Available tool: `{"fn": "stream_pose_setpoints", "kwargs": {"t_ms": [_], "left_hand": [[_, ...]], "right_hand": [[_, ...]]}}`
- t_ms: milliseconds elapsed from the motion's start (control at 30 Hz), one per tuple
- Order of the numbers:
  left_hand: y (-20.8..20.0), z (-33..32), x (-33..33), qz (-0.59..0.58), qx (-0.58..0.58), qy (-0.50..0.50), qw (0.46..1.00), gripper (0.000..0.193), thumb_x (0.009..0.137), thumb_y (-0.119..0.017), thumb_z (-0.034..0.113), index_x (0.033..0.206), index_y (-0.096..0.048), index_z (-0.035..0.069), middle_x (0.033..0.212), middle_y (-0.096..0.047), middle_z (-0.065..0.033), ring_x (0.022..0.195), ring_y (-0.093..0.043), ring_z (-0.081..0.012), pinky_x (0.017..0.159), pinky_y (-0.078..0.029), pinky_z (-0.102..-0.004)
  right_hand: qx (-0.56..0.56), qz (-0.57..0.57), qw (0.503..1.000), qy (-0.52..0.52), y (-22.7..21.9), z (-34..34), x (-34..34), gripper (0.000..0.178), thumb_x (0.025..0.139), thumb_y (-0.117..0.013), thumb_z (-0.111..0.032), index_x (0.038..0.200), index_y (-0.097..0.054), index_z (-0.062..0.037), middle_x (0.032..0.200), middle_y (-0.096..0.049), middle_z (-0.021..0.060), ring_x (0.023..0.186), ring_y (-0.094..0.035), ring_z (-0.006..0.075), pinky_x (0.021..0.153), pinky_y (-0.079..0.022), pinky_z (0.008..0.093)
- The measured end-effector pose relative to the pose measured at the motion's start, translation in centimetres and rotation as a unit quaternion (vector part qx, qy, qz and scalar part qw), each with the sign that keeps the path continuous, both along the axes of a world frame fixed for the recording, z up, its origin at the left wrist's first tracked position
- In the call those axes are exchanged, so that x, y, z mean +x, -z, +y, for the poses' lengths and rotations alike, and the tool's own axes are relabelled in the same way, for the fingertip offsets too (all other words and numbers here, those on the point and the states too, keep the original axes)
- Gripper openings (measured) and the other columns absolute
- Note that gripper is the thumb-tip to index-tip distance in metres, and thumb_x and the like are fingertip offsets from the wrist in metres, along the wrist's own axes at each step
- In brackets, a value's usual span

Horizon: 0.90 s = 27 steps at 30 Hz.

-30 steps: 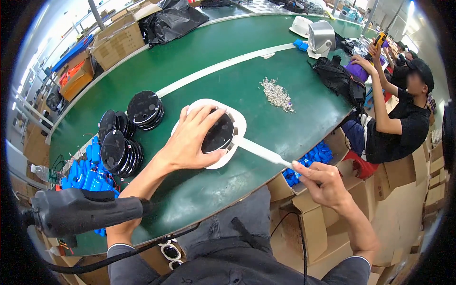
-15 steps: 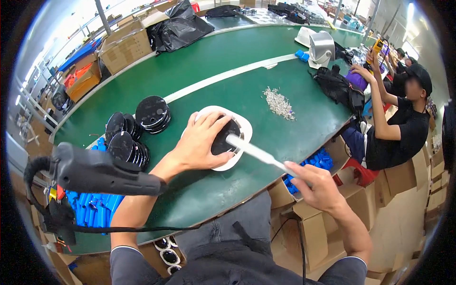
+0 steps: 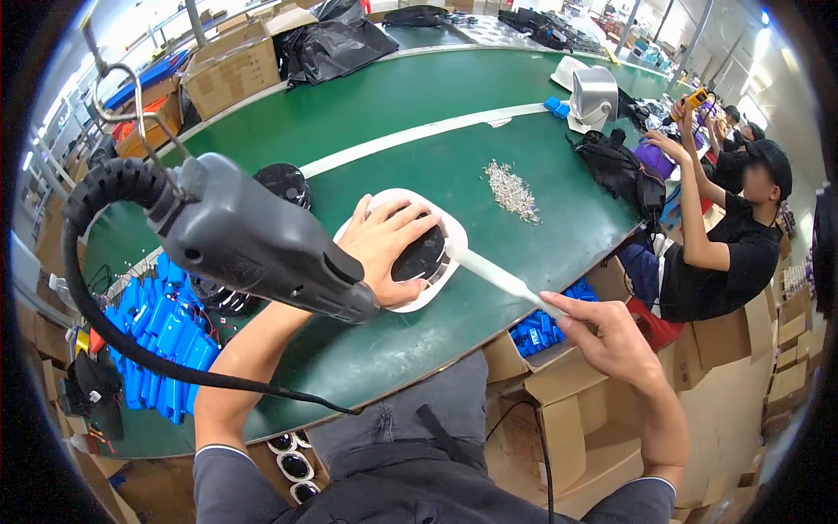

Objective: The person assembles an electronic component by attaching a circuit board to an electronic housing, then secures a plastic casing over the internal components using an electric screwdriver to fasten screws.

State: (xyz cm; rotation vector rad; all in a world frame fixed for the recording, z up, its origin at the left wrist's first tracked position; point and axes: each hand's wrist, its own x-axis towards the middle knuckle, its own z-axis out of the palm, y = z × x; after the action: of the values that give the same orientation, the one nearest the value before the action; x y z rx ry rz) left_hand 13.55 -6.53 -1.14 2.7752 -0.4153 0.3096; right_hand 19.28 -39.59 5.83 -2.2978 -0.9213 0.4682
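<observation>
My left hand lies with spread fingers on a round black disc, which sits inside a white rounded-square housing on the green table. My right hand pinches the thin end of a long white plastic stick between thumb and fingers. The stick's wider end touches the housing's right rim, beside the disc. A dark grey electric screwdriver hangs on a wire hook in front of my left forearm and covers part of it.
Blue wrapped packs are heaped at the left, near partly hidden black discs. Small screws lie in a pile beyond the stick. A silver lamp-like unit stands far right. A co-worker sits at the right.
The hanging screwdriver has swung right and up, now covering some black discs. My right hand and the stick have shifted slightly right. My left hand stays on the disc.
</observation>
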Motion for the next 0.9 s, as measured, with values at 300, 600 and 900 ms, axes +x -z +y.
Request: {"fn": "stream_pose_setpoints", "kwargs": {"t_ms": [300, 600, 900], "left_hand": [[-0.1, -0.1, 0.0, -0.062, -0.015, 0.031, 0.997, 0.074, 0.069, -0.07, 0.033, 0.136, -0.048, 0.011, 0.14, -0.046, -0.0134, 0.131, -0.04, -0.037, 0.105, -0.025, -0.0661], [0.1, -0.7, 0.0, -0.092, -0.01, 0.022, 0.995, 0.068, 0.07, -0.069, 0.032, 0.132, -0.051, 0.01, 0.134, -0.05, -0.0119, 0.127, -0.043, -0.0352, 0.102, -0.027, -0.0652], [0.0, -0.7, 0.2, -0.075, -0.036, 0.013, 0.996, 0.071, 0.069, -0.07, 0.033, 0.133, -0.051, 0.01, 0.135, -0.051, -0.0129, 0.129, -0.042, -0.0347, 0.105, -0.024, -0.0617]], "right_hand": [[-0.03, 0.017, 0.999, -0.015, -0.1, -0.4, 0.8, 0.034, 0.093, -0.058, -0.007, 0.126, -0.063, -0.0078, 0.067, -0.05, 0.0167, 0.054, -0.046, 0.0154, 0.054, -0.042, 0.0303], [0.019, -0.057, 0.993, -0.098, 1.6, -0.6, 1.4, 0.04, 0.092, -0.057, -0.005, 0.132, -0.058, -0.0092, 0.07, -0.053, 0.0214, 0.059, -0.057, 0.0275, 0.058, -0.044, 0.0333], [0.022, -0.038, 0.996, -0.083, 3.2, -0.6, 2.1, 0.044, 0.09, -0.058, -0.001, 0.134, -0.057, -0.0081, 0.071, -0.056, 0.0196, 0.058, -0.057, 0.027, 0.056, -0.043, 0.0355]]}}
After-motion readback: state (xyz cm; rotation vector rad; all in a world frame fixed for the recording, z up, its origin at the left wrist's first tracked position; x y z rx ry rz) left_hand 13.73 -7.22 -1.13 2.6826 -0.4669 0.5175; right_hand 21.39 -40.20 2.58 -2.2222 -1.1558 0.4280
